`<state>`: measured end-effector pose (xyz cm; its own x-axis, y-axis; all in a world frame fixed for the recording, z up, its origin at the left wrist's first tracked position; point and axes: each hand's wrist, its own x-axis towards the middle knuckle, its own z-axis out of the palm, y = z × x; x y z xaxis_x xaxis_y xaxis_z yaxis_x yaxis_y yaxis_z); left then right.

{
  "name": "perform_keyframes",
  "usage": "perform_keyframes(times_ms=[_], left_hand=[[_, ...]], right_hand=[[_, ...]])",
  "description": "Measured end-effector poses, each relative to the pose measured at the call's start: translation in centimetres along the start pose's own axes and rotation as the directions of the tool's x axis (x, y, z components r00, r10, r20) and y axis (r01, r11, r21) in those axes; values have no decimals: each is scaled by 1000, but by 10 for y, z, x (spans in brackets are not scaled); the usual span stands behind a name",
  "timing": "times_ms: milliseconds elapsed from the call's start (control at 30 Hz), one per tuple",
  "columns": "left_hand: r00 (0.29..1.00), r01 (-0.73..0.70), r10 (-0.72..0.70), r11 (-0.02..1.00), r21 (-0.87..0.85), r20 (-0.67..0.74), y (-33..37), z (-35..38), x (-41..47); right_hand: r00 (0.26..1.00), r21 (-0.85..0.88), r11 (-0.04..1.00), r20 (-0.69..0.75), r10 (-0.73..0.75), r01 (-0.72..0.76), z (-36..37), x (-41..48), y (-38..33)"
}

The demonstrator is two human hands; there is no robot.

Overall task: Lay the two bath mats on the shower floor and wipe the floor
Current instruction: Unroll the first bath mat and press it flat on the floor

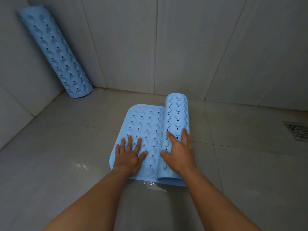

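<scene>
Looking down at a grey tiled shower floor (58,155), with pale tiled walls (125,47) closing it at the back and at the left. Noticing a metal floor drain (298,130) at the right edge, set in the tile and well apart from both hands. Noticing also a small glossy patch (154,184) on the tile, touching the near edge of the mat — water or clear film, not possible to tell which. Leaving the second mat (55,52) alone in the far left corner: rolled into a tube, standing tilted, leaning against the wall with its lower end on the floor.

Working on the first mat (145,124) in the middle of the floor, near the back wall but apart from it. Observing a light blue sheet with rounded corners, pierced by rows of small round holes between round bumps. Having its left part lying flat on the tile and its right part rolled up in a thick roll (177,112), with suction cups showing all over the outside of this roll. Pressing the left hand (129,157) flat on the unrolled part, fingers straight and spread, grasping nothing. Resting the right hand (180,152) on the near half of the roll — fingers stretched over the curve, thumb against the left side, palm lying on it and not clasped around anything.
</scene>
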<state>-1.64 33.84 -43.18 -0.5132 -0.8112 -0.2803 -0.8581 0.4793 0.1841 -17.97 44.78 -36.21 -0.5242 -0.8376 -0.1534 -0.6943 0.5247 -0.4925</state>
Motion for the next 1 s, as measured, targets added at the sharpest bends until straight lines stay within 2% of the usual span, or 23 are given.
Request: perform_keyframes(times_ms=[233,433,767,867,1000], left_hand=[[1000,-17,17,999,29,-10,-2,2,4],[1000,-6,6,1000,23,-1,2,0,-1],[1000,18,-18,1000,15,2,8,3,-6],[999,16,-15,999,27,-41,23,4,-7],[993,-12,10,1000,-18,-119,48,13,-13]], right_hand=[[998,69,997,-32,48,-46,-4,-11,14],[997,8,997,19,81,-81,-8,-8,7],[995,-60,993,15,102,-101,-10,-11,11],[992,-161,979,-14,127,-127,-5,-14,13],[994,-130,986,-41,100,-104,-9,-19,27]])
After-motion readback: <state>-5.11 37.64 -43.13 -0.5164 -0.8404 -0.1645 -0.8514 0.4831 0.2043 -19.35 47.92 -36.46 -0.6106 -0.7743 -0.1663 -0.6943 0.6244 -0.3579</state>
